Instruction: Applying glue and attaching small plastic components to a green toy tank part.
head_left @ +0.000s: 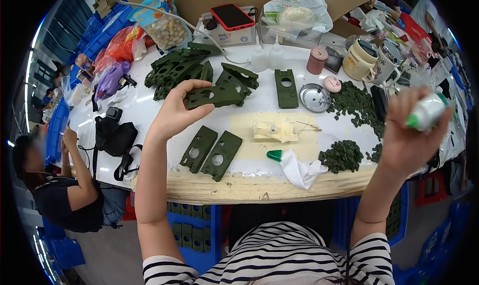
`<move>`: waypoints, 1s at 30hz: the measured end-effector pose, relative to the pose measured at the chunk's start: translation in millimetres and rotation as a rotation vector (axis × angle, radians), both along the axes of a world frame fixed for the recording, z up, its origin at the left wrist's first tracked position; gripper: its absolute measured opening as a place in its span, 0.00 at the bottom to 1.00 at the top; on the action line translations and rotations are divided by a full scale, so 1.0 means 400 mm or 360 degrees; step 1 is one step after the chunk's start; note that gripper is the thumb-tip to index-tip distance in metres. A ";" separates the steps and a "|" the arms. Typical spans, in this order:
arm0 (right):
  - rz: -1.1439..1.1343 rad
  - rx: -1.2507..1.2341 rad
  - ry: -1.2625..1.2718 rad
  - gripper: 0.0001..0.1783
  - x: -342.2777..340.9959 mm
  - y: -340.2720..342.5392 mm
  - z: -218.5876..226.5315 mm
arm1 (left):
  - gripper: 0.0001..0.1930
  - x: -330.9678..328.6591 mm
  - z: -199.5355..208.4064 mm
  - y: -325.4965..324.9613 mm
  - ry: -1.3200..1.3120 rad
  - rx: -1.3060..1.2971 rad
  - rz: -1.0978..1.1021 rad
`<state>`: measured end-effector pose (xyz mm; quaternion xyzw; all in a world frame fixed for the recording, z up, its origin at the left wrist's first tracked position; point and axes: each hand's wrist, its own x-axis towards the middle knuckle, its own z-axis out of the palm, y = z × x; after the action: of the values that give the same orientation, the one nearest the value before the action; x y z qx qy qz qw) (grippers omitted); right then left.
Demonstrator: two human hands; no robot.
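Observation:
My left hand [175, 110] pinches a dark green moulded plastic plate [212, 96] with a round hole, in front of a heap of similar green plates [174, 70]. Raised at the right, my right hand [411, 115] is wrapped round a white bottle with green ends [428, 113], slightly blurred by motion. Two green plates [217, 155] lie side by side right of my left forearm, and a single plate [286, 98] lies further back. Mid-table sits a cream-coloured block fixture [273, 130]. In front of it is a white cloth [302, 170] with a green cone-shaped tip [274, 155].
Small green pieces lie in piles [342, 156] at the right, near a round metal lid [315, 98]. Mugs [360, 59], a pink tin [317, 60] and squeeze bottles [276, 55] stand along the back. A black bag [115, 135] and a seated person [62, 185] are at the left.

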<state>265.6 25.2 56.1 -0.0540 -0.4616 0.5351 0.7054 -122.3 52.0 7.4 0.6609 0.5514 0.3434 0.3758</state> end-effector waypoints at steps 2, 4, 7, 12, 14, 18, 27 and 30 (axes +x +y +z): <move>-0.0907 0.0300 0.0250 0.26 -0.003 -0.045 -0.004 | 0.29 0.043 0.027 -0.010 -0.0250 0.0106 -0.0062; -0.0969 0.0521 -0.0798 0.27 -0.108 -0.066 -0.089 | 0.32 0.064 0.028 -0.055 -0.0433 0.0279 -0.0020; -0.0689 -0.0003 -0.0834 0.29 -0.166 -0.068 -0.074 | 0.31 0.120 0.021 -0.095 -0.0644 0.0099 -0.0200; 0.0165 -0.0211 -0.0083 0.28 -0.151 0.026 -0.017 | 0.29 0.194 0.029 -0.120 -0.0755 0.0011 -0.0407; 0.0378 -0.0455 -0.0098 0.29 -0.198 0.043 -0.050 | 0.29 0.215 0.038 -0.121 -0.0911 -0.0028 -0.0394; 0.0572 -0.0674 -0.0192 0.29 -0.235 0.044 -0.131 | 0.33 0.235 0.013 -0.117 -0.1149 -0.0014 -0.0243; 0.0548 -0.0645 -0.0442 0.33 -0.238 0.013 -0.144 | 0.31 0.224 -0.066 -0.143 -0.1822 -0.0552 -0.0417; 0.0226 -0.0405 0.0165 0.28 -0.165 0.045 -0.085 | 0.30 0.223 -0.054 -0.148 -0.1896 -0.0585 -0.0359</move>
<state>199.5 43.1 21.9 -0.0823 -0.3557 0.6399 0.6761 -33.1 -7.0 -14.1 0.3352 0.2245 0.5103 0.7595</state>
